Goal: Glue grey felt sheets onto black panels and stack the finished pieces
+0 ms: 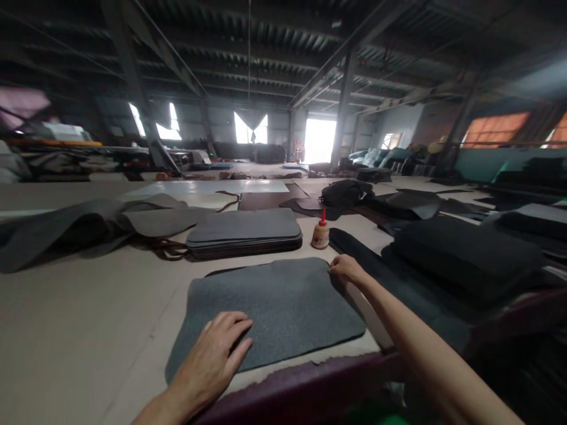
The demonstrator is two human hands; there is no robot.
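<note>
A dark grey sheet (283,307) with rounded corners, like felt or leather, lies in front of me near the table's front edge. My left hand (224,345) rests flat on its left part, fingers stretched out. At the sheet's far right corner, my right hand (344,268) pinches the edge between thumb and fingers. Another dark edge peeks out beneath the sheet's far left side. Just beyond stands a small glue bottle (321,235) with a red pointed nozzle. Left of the bottle sits a stack of similar grey pieces (245,230).
Thick black stacked material (460,254) stands on the right, beside a dark strip (358,248). A large curled grey sheet (75,227) lies at the left on the pale tabletop (80,330). A black bundle (345,193) is farther back. Dark red material (305,389) covers the front edge.
</note>
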